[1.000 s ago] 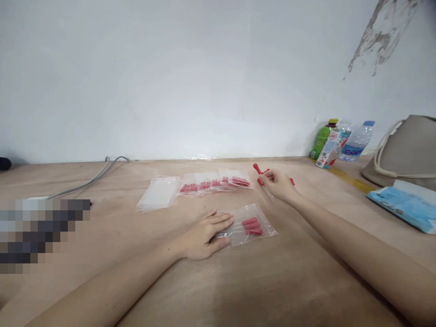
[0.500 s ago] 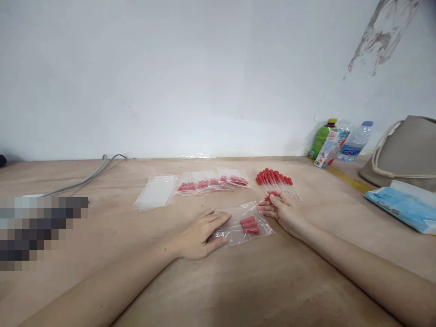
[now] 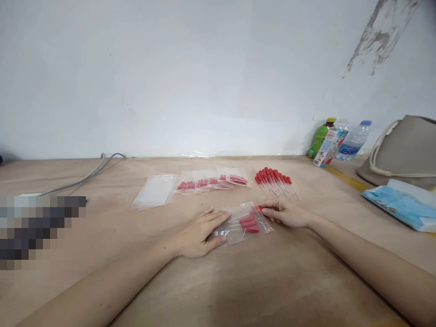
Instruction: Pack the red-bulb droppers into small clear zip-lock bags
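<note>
A clear zip bag [image 3: 231, 237] lies flat on the table with several red-bulbed droppers [image 3: 249, 223] inside. My left hand [image 3: 202, 234] rests on its left end, fingers spread and pressing it down. At the bag's right, open end, my right hand [image 3: 284, 212] pinches the red bulb of one more dropper [image 3: 256, 210]. That dropper's thin clear tube is inside the bag, and its bulb is at the mouth. Beyond my right hand, a fan of loose droppers [image 3: 274, 177] lies with bulbs pointing away from me.
Filled bags [image 3: 213, 181] overlap in a row behind my hands. Left of them is a stack of flat bags [image 3: 155, 190]. Bottles and a carton [image 3: 325, 147], a blue tissue pack [image 3: 397, 204] and a grey bag [image 3: 405, 150] stand right. A cable [image 3: 81, 179] runs at left.
My right hand has pushed the dropper leftward into the bag, from just outside its mouth until the bulb reached the opening. My left hand stays in place.
</note>
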A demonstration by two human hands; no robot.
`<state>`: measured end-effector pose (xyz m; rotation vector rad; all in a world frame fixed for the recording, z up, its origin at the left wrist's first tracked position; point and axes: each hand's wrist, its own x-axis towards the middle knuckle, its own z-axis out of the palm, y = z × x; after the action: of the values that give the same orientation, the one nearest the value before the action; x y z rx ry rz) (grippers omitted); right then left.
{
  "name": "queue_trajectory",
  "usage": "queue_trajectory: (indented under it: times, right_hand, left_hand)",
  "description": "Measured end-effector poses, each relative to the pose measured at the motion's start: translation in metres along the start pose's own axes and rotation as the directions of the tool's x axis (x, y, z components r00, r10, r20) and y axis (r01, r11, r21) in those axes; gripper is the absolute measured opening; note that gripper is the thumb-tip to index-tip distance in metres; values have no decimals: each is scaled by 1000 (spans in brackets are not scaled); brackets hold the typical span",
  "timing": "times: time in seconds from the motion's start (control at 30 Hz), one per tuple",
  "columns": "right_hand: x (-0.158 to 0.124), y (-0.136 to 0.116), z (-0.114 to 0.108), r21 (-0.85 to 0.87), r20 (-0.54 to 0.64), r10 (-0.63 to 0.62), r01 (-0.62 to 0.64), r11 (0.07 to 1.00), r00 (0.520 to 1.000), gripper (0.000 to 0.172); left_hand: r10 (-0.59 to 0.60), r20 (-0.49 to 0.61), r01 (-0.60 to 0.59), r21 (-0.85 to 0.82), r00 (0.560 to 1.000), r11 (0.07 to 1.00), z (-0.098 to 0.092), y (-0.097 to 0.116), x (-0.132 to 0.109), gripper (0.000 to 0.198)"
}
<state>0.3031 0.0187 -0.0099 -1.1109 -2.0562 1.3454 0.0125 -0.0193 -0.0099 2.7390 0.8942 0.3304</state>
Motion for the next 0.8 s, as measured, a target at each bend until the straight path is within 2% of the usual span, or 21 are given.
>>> queue_trajectory:
  times: [0.07,0.13,0.2,0.3,0.4,0.53,0.8]
  right_hand:
    - [5,4,7,42,-156,51,-45,998,986,42]
    - [10,7,16,112,-293,92,-61,992,952,39]
    - [14,9,25,167,-350,93,-35,985,932,36]
    - [16,9,33,271,-294,71,11,963,953,36]
    - [13,7,27,358,-193,80,-6,934,978,35]
    - [7,0,13,281,-61,142,-120,952,988,35]
    - [9,-4,21,339,-142,158,-102,935,977,32]
  left_hand:
    - [3,-2,-3,-3,1000,1000,0,0,0,57]
    - [1,-2,-1,-3,1000,1000,0,0,0,57]
    - [-2,-1,2,2,1000,1000,0,0,0,57]
    - [1,4,-1,9,1000,1000,-1,1,0,57]
    - [5,5,-5,9,1000,1000,-2,1,0,57]
    - [6,11,-6,-1,1000,1000,-1,1,0,57]
    - [5,11,-5,7,1000,1000,-1,1,0,56]
